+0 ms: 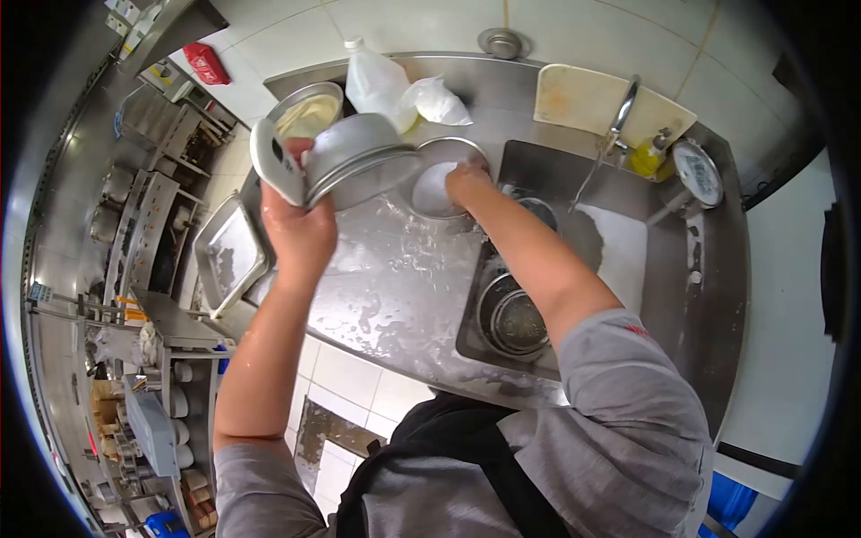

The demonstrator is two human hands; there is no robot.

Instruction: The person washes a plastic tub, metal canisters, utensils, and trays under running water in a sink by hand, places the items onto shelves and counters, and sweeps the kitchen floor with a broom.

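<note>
My left hand (300,215) is raised over the left part of the steel counter (377,296), closed round a metal pot (359,161) and a white oval lid-like piece (276,161) beside it. The pot is tilted on its side. My right hand (466,184) reaches into a round metal bowl (437,204) at the sink's left edge. Something whitish lies in that bowl. The fingers of my right hand are hidden, so what they hold does not show.
Water runs from the tap (628,112) into the sink (619,260), where round pots (513,314) stand. Behind are a plastic jug (372,81), a white bag (438,100), a cutting board (578,94) and a soap bottle (647,157). A tray (231,251) lies left.
</note>
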